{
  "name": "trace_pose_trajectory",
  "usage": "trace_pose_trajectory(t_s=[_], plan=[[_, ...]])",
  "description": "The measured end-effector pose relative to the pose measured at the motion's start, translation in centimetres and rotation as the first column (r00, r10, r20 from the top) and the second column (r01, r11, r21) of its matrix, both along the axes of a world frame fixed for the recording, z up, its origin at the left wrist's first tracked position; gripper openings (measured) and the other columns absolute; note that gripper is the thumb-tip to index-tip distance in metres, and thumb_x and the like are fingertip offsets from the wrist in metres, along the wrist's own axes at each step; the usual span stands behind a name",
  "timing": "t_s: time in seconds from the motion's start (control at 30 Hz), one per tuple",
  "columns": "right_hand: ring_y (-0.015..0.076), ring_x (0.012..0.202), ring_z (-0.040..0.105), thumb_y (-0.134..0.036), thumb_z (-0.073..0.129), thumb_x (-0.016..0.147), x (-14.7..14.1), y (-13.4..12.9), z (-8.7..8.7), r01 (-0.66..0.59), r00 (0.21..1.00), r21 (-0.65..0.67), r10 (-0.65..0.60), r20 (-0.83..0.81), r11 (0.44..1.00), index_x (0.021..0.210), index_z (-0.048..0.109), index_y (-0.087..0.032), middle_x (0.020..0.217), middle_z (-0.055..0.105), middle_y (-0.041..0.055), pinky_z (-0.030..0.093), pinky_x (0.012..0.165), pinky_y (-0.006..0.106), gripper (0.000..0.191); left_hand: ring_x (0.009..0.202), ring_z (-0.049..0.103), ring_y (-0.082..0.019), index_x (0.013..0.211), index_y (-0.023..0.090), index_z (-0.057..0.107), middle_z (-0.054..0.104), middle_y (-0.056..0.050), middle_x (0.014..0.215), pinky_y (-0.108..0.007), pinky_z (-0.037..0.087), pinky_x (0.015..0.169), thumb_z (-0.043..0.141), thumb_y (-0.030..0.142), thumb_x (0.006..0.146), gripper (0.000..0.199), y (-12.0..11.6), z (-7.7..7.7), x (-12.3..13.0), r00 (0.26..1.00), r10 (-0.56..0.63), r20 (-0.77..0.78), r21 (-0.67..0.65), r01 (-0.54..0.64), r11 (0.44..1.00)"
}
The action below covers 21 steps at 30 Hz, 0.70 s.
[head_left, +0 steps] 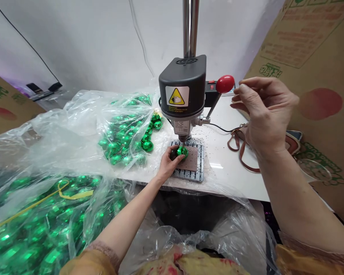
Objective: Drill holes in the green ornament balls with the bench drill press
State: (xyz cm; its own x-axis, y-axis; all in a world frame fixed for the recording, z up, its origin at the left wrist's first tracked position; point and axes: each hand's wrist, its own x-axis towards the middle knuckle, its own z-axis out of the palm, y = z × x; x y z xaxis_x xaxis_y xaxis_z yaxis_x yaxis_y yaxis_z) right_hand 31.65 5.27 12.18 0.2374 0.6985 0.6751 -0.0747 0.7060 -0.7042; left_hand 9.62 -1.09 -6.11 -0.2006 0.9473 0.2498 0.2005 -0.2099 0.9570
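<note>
My left hand (168, 163) grips a shiny green ornament ball (182, 151) on the brown pad (192, 158) of a slotted metal base plate, directly under the drill bit (183, 138) of a black bench drill press (182, 82). The ball's lower side is hidden by my fingers. My right hand (263, 110) is raised in the air with nothing visible in it, its fingertips curled just to the right of the drill's red ball-knob lever (225, 84) and apart from it.
A clear plastic bag of green balls (123, 133) lies behind my left hand, and a larger one (43, 217) fills the lower left. Black specks dot the white table (226, 164). A brown leather strap (237, 141) lies at its right, with cardboard boxes (309, 76) beyond.
</note>
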Motion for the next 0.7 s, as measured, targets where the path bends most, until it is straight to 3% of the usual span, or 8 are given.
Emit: trace_pose_trajectory(t_s=[0.17, 0.33, 0.43, 0.53, 0.7], plan=[[0.0084, 0.068, 0.066, -0.027, 0.075, 0.082, 0.0, -0.1, 0.8, 0.022, 1.0, 0.074, -0.023, 0.017, 0.997, 0.092, 0.074, -0.023, 0.079, 0.069, -0.0006, 0.058, 0.063, 0.025, 0.012, 0.117, 0.064, -0.025, 0.12, 0.021, 0.062, 0.068, -0.01, 0.123, -0.04, 0.05, 0.104, 0.08, 0.04, 0.08, 0.047, -0.4, 0.2, 0.3, 0.993, -0.106, -0.041, 0.054, 0.109, 0.993], [0.0074, 0.076, 0.064, -0.028, 0.068, 0.089, -1.6, 1.0, 2.5, 0.009, 1.0, 0.07, -0.011, 0.029, 0.998, 0.094, 0.069, -0.023, 0.091, 0.069, 0.0012, 0.052, 0.067, 0.021, 0.007, 0.118, 0.063, -0.025, 0.12, 0.02, 0.06, 0.067, -0.01, 0.123, -0.041, 0.049, 0.105, 0.081, 0.043, 0.079, 0.052, -0.1, -0.1, 0.1, 0.989, -0.147, -0.008, 0.033, 0.148, 0.989], [0.0072, 0.063, 0.057, -0.032, 0.063, 0.093, -3.1, 1.7, 3.4, -0.155, 0.984, -0.085, 0.161, 0.073, 0.984, 0.077, 0.062, -0.019, 0.076, 0.066, 0.0009, 0.05, 0.06, 0.022, 0.021, 0.114, 0.064, -0.025, 0.12, 0.02, 0.06, 0.068, -0.009, 0.118, -0.041, 0.05, 0.103, 0.082, 0.045, 0.078, 0.054, 0.1, -0.3, -0.2, 0.991, -0.137, -0.002, 0.018, 0.137, 0.99], [0.0066, 0.048, 0.049, -0.036, 0.048, 0.1, -4.4, 1.6, 4.1, -0.268, 0.95, -0.255, 0.299, 0.091, 0.929, 0.065, 0.055, -0.018, 0.055, 0.055, -0.0012, 0.045, 0.049, 0.022, 0.04, 0.111, 0.064, -0.025, 0.12, 0.02, 0.06, 0.068, -0.009, 0.116, -0.041, 0.05, 0.102, 0.08, 0.047, 0.08, 0.052, 0.0, -0.3, -0.4, 0.99, -0.137, -0.015, 0.0, 0.137, 0.991], [0.0041, 0.039, 0.043, -0.029, 0.044, 0.102, -5.2, 1.3, 5.4, -0.255, 0.963, -0.252, 0.268, 0.018, 0.934, 0.054, 0.045, -0.019, 0.046, 0.047, -0.0029, 0.035, 0.04, 0.02, 0.049, 0.121, 0.06, -0.025, 0.122, 0.02, 0.058, 0.064, -0.01, 0.125, -0.041, 0.045, 0.108, 0.079, 0.043, 0.082, 0.051, 0.0, -0.5, -0.2, 0.988, -0.154, -0.027, 0.049, 0.155, 0.987]])
